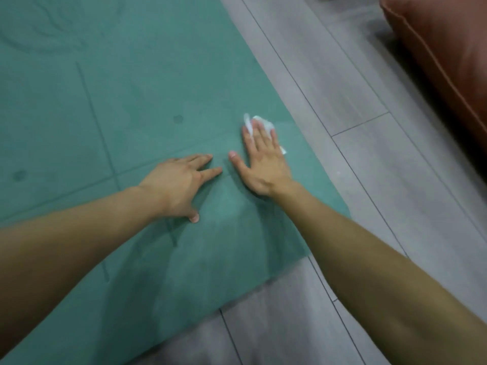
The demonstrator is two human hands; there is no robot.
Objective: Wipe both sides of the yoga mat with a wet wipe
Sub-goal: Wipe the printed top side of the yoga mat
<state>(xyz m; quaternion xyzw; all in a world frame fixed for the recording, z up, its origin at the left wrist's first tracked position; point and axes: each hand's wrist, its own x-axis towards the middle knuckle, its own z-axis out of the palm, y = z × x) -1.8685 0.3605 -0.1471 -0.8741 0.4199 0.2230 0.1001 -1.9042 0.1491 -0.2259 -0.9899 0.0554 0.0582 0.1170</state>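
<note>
— Fingers first, from the left: what are they doing?

— Fingers of the left hand [176, 184] lie spread and straight, flat on the yoga mat [110, 106], holding nothing. My guess is that this palm pins the mat so it does not creep along the floor [355, 180].

— And the mat itself?

— Green, unrolled on the grey plank floor, filling the left and middle of the view, its near corner just below the right forearm. It lies flat with no curl, so I judge it thin, soft and limp rather than stiff. Faint printed lines and a couple of dark spots show on the upper face.

— Moving right?

— The right hand [263, 156] sits close beside the left one, near the mat's right edge. Its fingers [259, 130] are straight too, pressing the wet wipe [267, 124] down on the mat; white corners of the wipe peek out past the fingertips and by the little-finger side.

— How will the wipe handle?

— Light and floppy, likely to bunch, so a flat palm suits it better than a pinch.

— For turning the mat over?

— I would take the long right edge or the near corner; it should be light but will sag and fold.

— Anything further right?

— An orange-brown cushion [448, 61], well apart from the mat.
</note>
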